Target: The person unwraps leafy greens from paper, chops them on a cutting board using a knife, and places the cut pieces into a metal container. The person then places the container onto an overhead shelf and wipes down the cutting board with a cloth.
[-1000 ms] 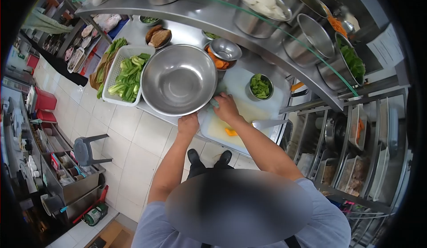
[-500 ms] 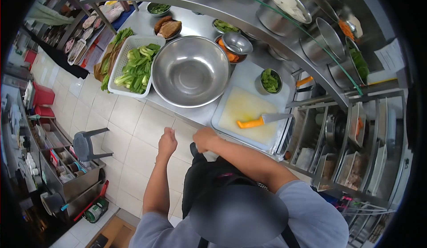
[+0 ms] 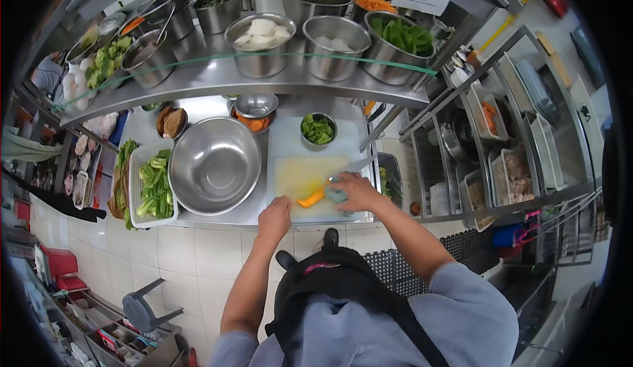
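Observation:
My right hand (image 3: 354,193) is over the right half of the cutting board (image 3: 349,136), its fingers closed on a crumpled bluish-grey cloth (image 3: 337,195). Right beside the cloth lies a knife with an orange handle (image 3: 311,199), its blade pointing to the upper right and partly hidden behind my fingers. At the board's front left corner is my left hand (image 3: 275,217), fingers curled shut; whether anything is inside them is hidden. A small steel bowl of chopped greens (image 3: 318,130) stands at the back of the board. The yellowish middle of the board looks wet.
Left of the board are a large steel bowl (image 3: 215,166) and a white basket of leafy greens (image 3: 155,186). Behind stand a small steel bowl (image 3: 256,105) and carrots (image 3: 254,124). A metal shelf (image 3: 250,84) with several pots overhangs the counter. A rack (image 3: 488,169) stands right.
Both hands have moved from in front of the counter onto the cutting board. A bluish-grey cloth now shows in my right hand, beside the knife. The view has shifted, showing more of the shelf.

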Motion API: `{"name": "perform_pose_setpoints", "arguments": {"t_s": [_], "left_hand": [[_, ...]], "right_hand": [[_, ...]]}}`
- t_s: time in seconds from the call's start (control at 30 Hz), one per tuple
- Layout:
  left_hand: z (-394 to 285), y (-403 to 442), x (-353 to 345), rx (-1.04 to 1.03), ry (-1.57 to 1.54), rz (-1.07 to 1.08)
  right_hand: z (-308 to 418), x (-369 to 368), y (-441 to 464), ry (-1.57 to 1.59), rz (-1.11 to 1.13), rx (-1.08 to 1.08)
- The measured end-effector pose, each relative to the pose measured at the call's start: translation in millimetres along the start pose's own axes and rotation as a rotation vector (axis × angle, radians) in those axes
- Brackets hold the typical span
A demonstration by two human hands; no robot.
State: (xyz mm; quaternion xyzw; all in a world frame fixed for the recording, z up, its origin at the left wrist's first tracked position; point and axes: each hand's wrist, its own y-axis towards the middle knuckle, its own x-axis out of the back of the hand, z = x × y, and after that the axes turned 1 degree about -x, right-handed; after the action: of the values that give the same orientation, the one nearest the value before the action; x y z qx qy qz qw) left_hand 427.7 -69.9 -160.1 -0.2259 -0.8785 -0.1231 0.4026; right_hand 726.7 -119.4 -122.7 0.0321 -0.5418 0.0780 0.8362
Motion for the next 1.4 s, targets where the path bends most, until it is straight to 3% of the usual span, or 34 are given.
{"name": "perform_pose_setpoints", "arguments": {"t_s": [0.07,0.13,0.17,0.23,0.33,0.4,0.53,0.63,0.67,0.73,0.77,0.83,0.9,0.97,1.03,1.07,1.13,1.17,1.2,1.4], "left_hand": [[-13.6,43.9,-6.8,-0.080,0.024,-0.065],[-29.8,97.7,-11.3,-0.183,0.134,-0.138],[-39.7,124.4,-14.1,-0.206,0.225,-0.151],[-66.8,171.0,-16.3,-0.178,0.245,-0.280],[-73.8,224.8,-42.6,-0.102,0.342,-0.200],[-81.6,250.1,-50.4,0.035,0.517,0.300],[-79.7,260.1,-52.7,0.038,0.565,0.343],[-87.0,236.9,-23.0,-0.055,0.456,0.224],[-89.2,225.3,-4.9,0.000,0.444,0.204],[-85.5,203.2,26.3,-0.256,0.265,0.138],[-84.0,195.0,46.4,-0.215,0.255,0.122],[-66.1,198.5,89.7,-0.141,0.044,0.037],[2.9,231.2,93.2,-0.096,0.285,-0.270],[82.8,284.1,100.3,0.263,0.417,-0.334],[121.3,314.8,123.8,0.399,0.202,-0.389],[144.3,332.8,124.3,0.390,0.192,-0.392],[186.4,366.7,108.5,0.548,0.053,-0.414],[173.9,360.2,117.8,0.571,-0.020,-0.449],[159.0,356.7,130.4,0.636,-0.051,-0.313],[195.2,396.0,136.9,0.569,0.043,-0.260]], "right_hand": [[-13.3,1.2,26.5,-0.036,-0.077,-0.005],[-34.4,-5.5,60.7,0.262,-0.422,-0.233],[-39.8,-4.8,73.6,0.274,-0.505,-0.219],[-53.0,-10.9,91.9,0.298,-0.476,-0.203],[-75.2,-23.2,109.3,0.344,-0.406,-0.164],[-90.2,-27.7,118.8,0.375,-0.351,-0.123],[-105.2,-26.1,123.5,0.460,-0.324,-0.042],[-99.6,-14.0,112.7,0.571,-0.253,-0.002],[-93.1,-8.8,106.9,0.627,-0.223,-0.024],[-67.9,7.8,91.9,0.654,-0.150,-0.066],[-66.6,1.8,84.2,0.651,-0.110,-0.044],[-60.3,-6.2,74.1,0.661,-0.030,-0.075],[-37.4,-13.0,61.4,0.647,-0.011,-0.077],[-19.9,-26.2,51.1,0.633,-0.009,-0.094],[-12.1,-40.7,45.3,0.405,-0.074,0.015],[-8.0,-43.8,44.6,0.406,-0.049,0.030],[5.0,-46.9,40.8,0.414,0.007,-0.140],[8.1,-48.7,38.6,0.402,-0.009,-0.150],[10.3,-49.8,36.9,0.404,0.018,-0.190],[47.1,-24.1,37.3,0.351,-0.035,-0.191]]}}
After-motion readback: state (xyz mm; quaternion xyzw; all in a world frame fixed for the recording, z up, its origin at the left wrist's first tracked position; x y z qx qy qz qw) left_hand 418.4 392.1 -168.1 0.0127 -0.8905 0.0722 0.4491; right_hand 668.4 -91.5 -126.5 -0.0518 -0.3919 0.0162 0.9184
